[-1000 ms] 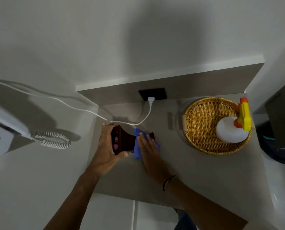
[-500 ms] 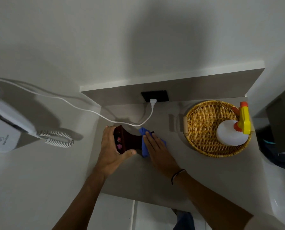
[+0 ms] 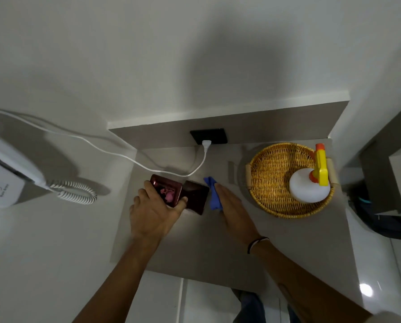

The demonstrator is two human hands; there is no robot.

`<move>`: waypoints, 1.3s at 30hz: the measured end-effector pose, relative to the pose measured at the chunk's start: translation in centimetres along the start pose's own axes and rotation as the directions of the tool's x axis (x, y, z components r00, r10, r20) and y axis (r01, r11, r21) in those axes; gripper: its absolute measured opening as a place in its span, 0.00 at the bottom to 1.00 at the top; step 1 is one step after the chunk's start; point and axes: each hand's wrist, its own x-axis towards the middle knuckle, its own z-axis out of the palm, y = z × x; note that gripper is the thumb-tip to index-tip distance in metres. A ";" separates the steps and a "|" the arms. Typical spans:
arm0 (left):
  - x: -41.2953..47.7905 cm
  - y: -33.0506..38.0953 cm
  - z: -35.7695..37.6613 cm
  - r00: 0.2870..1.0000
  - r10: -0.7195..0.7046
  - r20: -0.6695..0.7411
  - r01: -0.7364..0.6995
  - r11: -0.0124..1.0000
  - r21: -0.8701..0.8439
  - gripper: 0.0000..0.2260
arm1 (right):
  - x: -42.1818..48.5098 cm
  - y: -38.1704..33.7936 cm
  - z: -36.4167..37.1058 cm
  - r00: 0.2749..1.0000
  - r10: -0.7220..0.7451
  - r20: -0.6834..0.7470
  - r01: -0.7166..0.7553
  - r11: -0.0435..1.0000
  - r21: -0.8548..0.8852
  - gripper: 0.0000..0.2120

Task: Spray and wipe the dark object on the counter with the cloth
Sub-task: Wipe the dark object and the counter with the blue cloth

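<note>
A dark maroon object (image 3: 192, 198) with a glossy top and a pink mark lies on the grey counter (image 3: 195, 248). My left hand (image 3: 153, 210) grips its left end, thumb and fingers around it. A blue cloth (image 3: 213, 193) lies just right of the object, partly under my right hand (image 3: 232, 210), which presses flat on it with fingers together. The white spray bottle (image 3: 309, 186) with a yellow and orange trigger stands in a wicker basket (image 3: 269, 173) at the right.
A white cable (image 3: 134, 159) runs from a plug (image 3: 206, 143) in the black wall socket across the counter to the left. A white wall-mounted unit with a coiled cord (image 3: 78, 192) hangs at the left. Dark objects sit beyond the counter's right edge.
My right hand has slid the blue cloth to the right, off the dark object's top to its right side. The left hand still holds the object's left end.
</note>
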 end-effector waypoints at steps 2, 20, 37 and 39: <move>0.3 0.9 0.2 0.998 0.010 0.054 -0.012 0.999 0.030 0.54 | 0.0 -0.3 0.1 1.000 0.009 0.015 -0.009 0.999 0.032 0.29; 2.0 -1.2 -1.0 0.697 0.662 0.275 -0.693 0.721 0.019 0.64 | -0.7 -0.1 1.2 0.998 0.056 0.014 -0.058 0.985 0.165 0.29; 2.5 -4.0 1.3 0.797 0.603 0.040 -0.599 0.797 -0.080 0.49 | 0.9 -3.4 4.6 0.973 -0.204 -0.105 0.212 0.975 0.074 0.32; 2.3 -4.7 1.3 0.819 0.573 0.037 -0.566 0.816 -0.121 0.48 | 1.3 -3.9 6.0 0.964 -0.262 -0.037 0.263 0.965 0.018 0.39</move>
